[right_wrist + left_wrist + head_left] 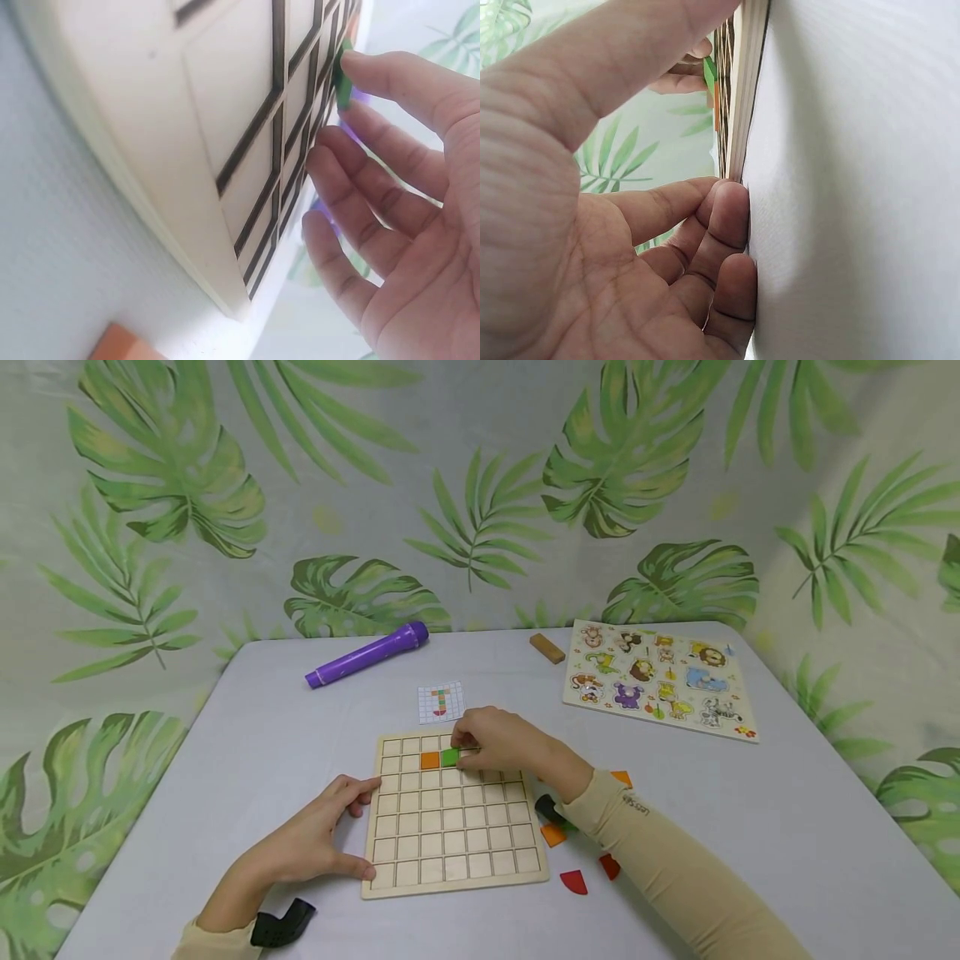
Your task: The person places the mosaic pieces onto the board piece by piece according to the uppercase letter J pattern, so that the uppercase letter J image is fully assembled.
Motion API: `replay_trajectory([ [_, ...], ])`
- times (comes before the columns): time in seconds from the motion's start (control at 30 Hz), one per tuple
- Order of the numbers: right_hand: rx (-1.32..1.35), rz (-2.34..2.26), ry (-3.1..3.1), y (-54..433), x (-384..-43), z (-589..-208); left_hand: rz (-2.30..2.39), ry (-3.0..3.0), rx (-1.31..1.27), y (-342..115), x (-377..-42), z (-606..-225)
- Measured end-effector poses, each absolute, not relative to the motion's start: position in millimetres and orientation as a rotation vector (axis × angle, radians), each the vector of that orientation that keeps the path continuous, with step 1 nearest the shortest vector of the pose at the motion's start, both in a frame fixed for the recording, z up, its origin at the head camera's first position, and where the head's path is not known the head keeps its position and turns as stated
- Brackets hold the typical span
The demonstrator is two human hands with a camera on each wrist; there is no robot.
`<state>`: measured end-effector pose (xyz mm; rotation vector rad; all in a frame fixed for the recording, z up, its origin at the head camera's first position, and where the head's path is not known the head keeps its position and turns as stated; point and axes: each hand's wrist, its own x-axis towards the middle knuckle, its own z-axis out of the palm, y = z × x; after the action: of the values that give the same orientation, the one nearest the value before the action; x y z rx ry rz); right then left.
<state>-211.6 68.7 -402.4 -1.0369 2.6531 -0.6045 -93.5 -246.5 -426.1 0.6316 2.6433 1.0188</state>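
Note:
A wooden grid board (431,845) lies flat on the table, its square cells marked by dark grooves. My right hand (504,741) is over the upper part of the board and pinches a green square tile (450,757) between thumb and index finger. In the right wrist view the green tile (344,81) stands tilted at the board's surface, the other fingers loosely bent. Just left of it, an orange square tile (430,761) sits in a cell. Spread along the board's left side, my left hand (311,839) touches the edge with its fingertips and, near the lower corner, its thumb.
Behind the board lies a small pattern card (427,713). Farther back are a purple toy microphone (367,656), a wooden block (547,648) and an animal puzzle board (652,681). Right of the grid, orange tiles (553,835) and red quarter-round pieces (574,882) lie partly under the right forearm.

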Motion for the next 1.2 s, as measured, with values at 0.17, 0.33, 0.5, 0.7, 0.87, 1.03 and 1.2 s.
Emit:
replay_trajectory([
  [0.17,-1.030,-0.603,2.650,68,-211,-402,1.019,2.647,0.641,-247,-93,-426],
  [0.33,-1.029,-0.588,2.657,68,-212,-402,1.021,2.649,0.650,-247,-93,-427],
  [0.5,-1.018,-0.575,2.667,69,-213,-403,1.020,2.648,0.652,-247,-94,-427],
  [0.7,-0.990,-0.587,2.661,73,-213,-401,1.023,2.645,0.649,-247,-94,-427],
  [0.87,-0.970,-0.587,2.657,81,-215,-400,1.023,2.644,0.644,-247,-94,-428],
  [1.03,-0.939,-0.610,2.658,90,-217,-398,1.021,2.649,0.644,-248,-94,-429],
  [1.2,-0.888,-0.635,2.661,101,-217,-395,1.018,2.654,0.652,-249,-95,-430],
])
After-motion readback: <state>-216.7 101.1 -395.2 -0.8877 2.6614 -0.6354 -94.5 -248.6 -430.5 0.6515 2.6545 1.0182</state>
